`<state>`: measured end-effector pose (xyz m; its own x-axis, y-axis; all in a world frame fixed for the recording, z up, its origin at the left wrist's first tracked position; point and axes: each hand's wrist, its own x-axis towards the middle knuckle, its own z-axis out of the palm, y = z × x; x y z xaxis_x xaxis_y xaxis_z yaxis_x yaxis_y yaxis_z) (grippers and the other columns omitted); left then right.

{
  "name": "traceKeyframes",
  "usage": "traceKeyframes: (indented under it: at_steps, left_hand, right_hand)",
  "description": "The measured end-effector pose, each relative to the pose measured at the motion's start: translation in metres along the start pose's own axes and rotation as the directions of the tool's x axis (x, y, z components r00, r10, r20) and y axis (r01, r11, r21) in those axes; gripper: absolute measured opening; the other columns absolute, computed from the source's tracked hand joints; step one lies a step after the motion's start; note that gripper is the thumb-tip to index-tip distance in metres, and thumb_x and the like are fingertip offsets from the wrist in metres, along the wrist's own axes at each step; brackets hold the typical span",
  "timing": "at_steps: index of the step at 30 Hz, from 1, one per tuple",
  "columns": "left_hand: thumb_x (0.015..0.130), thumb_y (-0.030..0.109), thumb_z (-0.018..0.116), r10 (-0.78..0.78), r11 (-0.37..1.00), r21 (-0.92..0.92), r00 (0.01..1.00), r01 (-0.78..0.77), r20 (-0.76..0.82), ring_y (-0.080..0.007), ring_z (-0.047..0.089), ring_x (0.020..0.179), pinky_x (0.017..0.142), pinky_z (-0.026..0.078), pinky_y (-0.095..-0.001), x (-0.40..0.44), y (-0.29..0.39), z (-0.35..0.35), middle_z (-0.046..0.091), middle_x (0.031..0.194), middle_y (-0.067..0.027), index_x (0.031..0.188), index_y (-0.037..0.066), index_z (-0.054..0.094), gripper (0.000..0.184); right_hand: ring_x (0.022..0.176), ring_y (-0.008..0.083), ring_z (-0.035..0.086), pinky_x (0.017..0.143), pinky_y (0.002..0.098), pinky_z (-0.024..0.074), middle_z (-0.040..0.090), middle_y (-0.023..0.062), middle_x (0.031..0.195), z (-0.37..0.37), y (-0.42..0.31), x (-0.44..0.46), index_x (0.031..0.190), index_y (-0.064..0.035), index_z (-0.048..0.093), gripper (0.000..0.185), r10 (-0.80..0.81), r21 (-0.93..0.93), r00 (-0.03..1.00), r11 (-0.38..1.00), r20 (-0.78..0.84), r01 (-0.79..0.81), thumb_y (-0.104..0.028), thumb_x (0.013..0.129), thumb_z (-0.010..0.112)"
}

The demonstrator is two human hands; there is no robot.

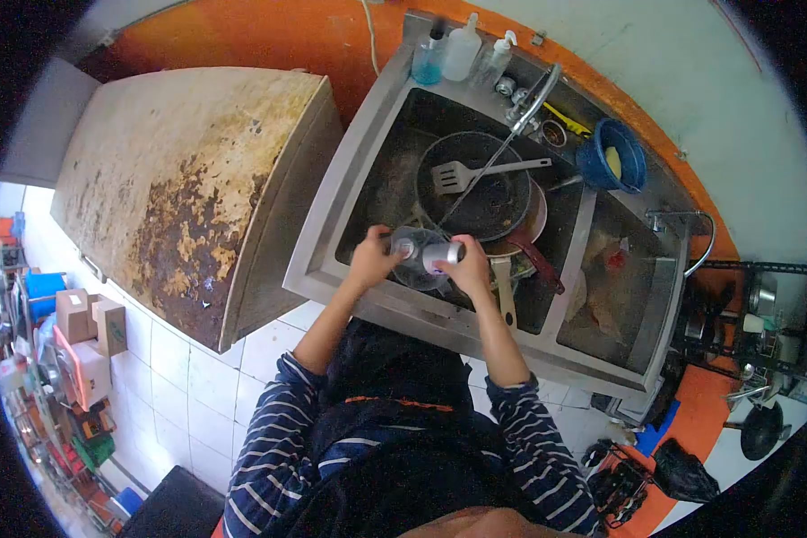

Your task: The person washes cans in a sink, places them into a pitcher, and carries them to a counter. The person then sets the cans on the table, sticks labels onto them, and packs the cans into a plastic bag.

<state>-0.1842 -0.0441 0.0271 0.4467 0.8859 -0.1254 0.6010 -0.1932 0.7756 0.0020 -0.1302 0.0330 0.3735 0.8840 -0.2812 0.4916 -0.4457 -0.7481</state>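
My left hand (373, 260) grips the edge of a clear, round, see-through vessel (412, 274) low over the left sink basin. My right hand (472, 269) is closed around a short silver-and-white cylinder (438, 257), which overlaps the right side of the clear vessel. Whether the two pieces are joined I cannot tell. Just beyond my hands lies a dark frying pan (475, 211) with a grey slotted spatula (457, 177) across it. A pan with a red-brown handle (538, 260) shows beneath, beside a pale handle (505, 291) near my right hand.
The curved faucet (542, 99) reaches over the left basin. Bottles (462, 49), a yellow-handled tool (565, 117) and a blue basket (611, 154) line the back ledge. Right of the divider is a second basin (623, 296). A stained, worn cabinet (188, 179) stands left.
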Motion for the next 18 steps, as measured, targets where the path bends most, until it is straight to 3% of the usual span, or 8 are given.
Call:
traceKeyframes:
  at_steps: [1, 5, 10, 12, 13, 15, 17, 18]
  left_hand:
    - [0.065, 0.031, 0.069, -0.077, 0.997, -0.033, 0.995, 0.075, -0.063, -0.0220, 0.054, 0.056, 0.052, 0.041, -0.0329, 0.002, -0.003, -0.007, 0.052, 0.057, -0.0082, 0.103, 0.004, 0.045, 0.053]
    - [0.068, 0.030, 0.064, -0.278, 0.956, -0.085, 0.960, 0.280, 0.035, -0.0259, 0.057, 0.064, 0.059, 0.044, -0.0338, -0.005, -0.015, -0.041, 0.057, 0.066, -0.0138, 0.095, 0.003, 0.051, 0.040]
    - [0.071, 0.030, 0.062, -0.267, 0.957, -0.132, 0.963, 0.259, -0.048, -0.0209, 0.054, 0.056, 0.053, 0.040, -0.0332, -0.034, -0.039, -0.043, 0.054, 0.059, -0.0095, 0.088, 0.003, 0.055, 0.033]
    - [0.071, 0.031, 0.062, -0.321, 0.943, -0.089, 0.947, 0.319, -0.007, -0.0215, 0.054, 0.055, 0.052, 0.040, -0.0339, -0.042, -0.040, -0.046, 0.054, 0.059, -0.0095, 0.088, 0.004, 0.056, 0.032]
    - [0.071, 0.031, 0.061, -0.372, 0.927, -0.042, 0.928, 0.373, 0.033, -0.0221, 0.054, 0.055, 0.052, 0.040, -0.0345, -0.045, -0.041, -0.046, 0.054, 0.059, -0.0095, 0.087, 0.004, 0.056, 0.031]
    - [0.072, 0.031, 0.060, -0.382, 0.922, -0.040, 0.923, 0.384, 0.049, -0.0230, 0.053, 0.054, 0.051, 0.040, -0.0349, -0.051, -0.040, -0.044, 0.053, 0.058, -0.0097, 0.087, 0.005, 0.057, 0.031]
    - [0.072, 0.031, 0.060, -0.385, 0.921, -0.037, 0.921, 0.387, 0.065, -0.0238, 0.053, 0.054, 0.051, 0.040, -0.0353, -0.053, -0.036, -0.039, 0.053, 0.058, -0.0099, 0.087, 0.005, 0.057, 0.030]
    - [0.072, 0.031, 0.059, -0.354, 0.935, -0.011, 0.933, 0.356, 0.065, -0.0248, 0.054, 0.054, 0.052, 0.041, -0.0356, -0.053, -0.032, -0.038, 0.053, 0.058, -0.0106, 0.087, 0.005, 0.057, 0.030]
  right_hand:
    - [0.101, 0.0270, 0.045, 0.079, 0.0355, 0.0409, 0.048, 0.0112, 0.107, 0.004, 0.004, 0.003, 0.099, -0.0076, 0.049, 0.051, -0.005, -0.290, 1.000, 0.957, 0.023, 0.011, -0.022, 0.057, 0.075]
    - [0.092, 0.0308, 0.047, 0.076, 0.0396, 0.0405, 0.047, 0.0117, 0.095, 0.035, 0.014, 0.003, 0.097, -0.0086, 0.050, 0.055, -0.078, -0.431, 0.996, 0.898, 0.034, 0.085, -0.025, 0.050, 0.075]
    - [0.103, 0.0302, 0.044, 0.076, 0.0392, 0.0433, 0.045, 0.0156, 0.110, 0.052, 0.018, 0.010, 0.103, -0.0088, 0.047, 0.057, 0.014, -0.411, 0.991, 0.911, 0.137, 0.044, -0.031, 0.058, 0.073]
    - [0.090, 0.0295, 0.054, 0.074, 0.0385, 0.0444, 0.055, 0.0173, 0.098, 0.059, 0.041, 0.023, 0.096, -0.0057, 0.053, 0.039, 0.028, -0.063, 0.978, 0.998, 0.209, -0.015, -0.027, 0.066, 0.066]
    - [0.090, 0.0295, 0.054, 0.074, 0.0385, 0.0444, 0.055, 0.0173, 0.098, 0.058, 0.047, 0.030, 0.096, -0.0057, 0.053, 0.039, 0.025, -0.065, 0.977, 0.998, 0.213, -0.011, -0.027, 0.066, 0.066]
    - [0.078, 0.0297, 0.058, 0.069, 0.0377, 0.0456, 0.060, 0.0163, 0.085, 0.056, 0.055, 0.039, 0.086, -0.0020, 0.058, 0.018, -0.062, -0.291, 0.992, 0.952, 0.113, 0.093, -0.013, 0.072, 0.057]
    - [0.085, 0.0320, 0.057, 0.073, 0.0377, 0.0456, 0.059, 0.0190, 0.090, 0.059, 0.055, 0.045, 0.086, 0.0002, 0.060, 0.017, -0.023, -0.357, 0.975, 0.929, 0.220, 0.103, -0.007, 0.073, 0.050]
    - [0.087, 0.0328, 0.056, 0.075, 0.0380, 0.0450, 0.058, 0.0202, 0.092, 0.064, 0.052, 0.049, 0.088, 0.0007, 0.060, 0.019, 0.113, -0.491, 0.946, 0.869, 0.305, 0.054, -0.006, 0.073, 0.050]
